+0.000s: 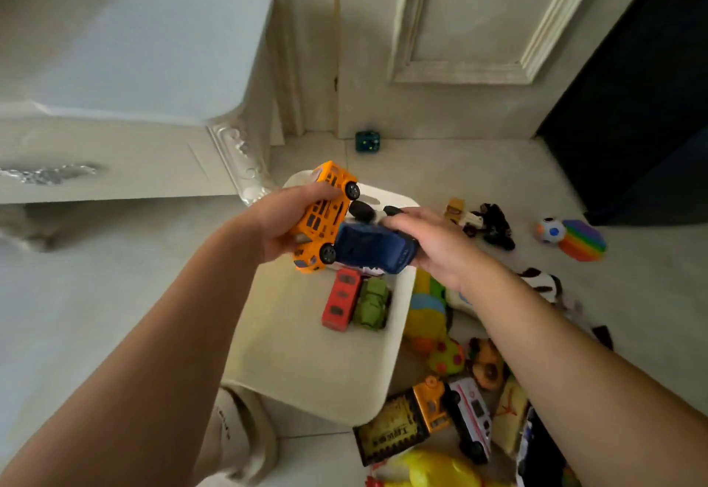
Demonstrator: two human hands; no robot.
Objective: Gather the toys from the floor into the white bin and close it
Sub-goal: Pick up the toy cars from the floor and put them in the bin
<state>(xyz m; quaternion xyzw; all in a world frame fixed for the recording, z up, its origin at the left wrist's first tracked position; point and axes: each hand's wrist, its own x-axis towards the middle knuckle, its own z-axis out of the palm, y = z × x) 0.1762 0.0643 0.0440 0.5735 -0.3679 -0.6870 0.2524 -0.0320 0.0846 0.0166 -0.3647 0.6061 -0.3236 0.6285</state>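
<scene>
My left hand (283, 222) grips an orange toy bus (325, 218), tipped on its side with the wheels facing right. My right hand (436, 245) holds a dark blue toy car (373, 251) right beside the bus. Both hover over the open white bin (306, 364), which stands on the floor below them. Inside the bin lie a red toy car (342, 299) and a green toy car (372, 304). Many toys remain on the floor to the right of the bin.
On the floor right of the bin: a yellow-green plush (429, 306), a white ambulance (473, 417), an orange truck (431, 406), a rainbow pop toy (584, 239), a small ball (551, 230), black-and-white toys (494, 224). A teal cube (366, 141) sits by the door. A white cabinet (115, 157) stands left.
</scene>
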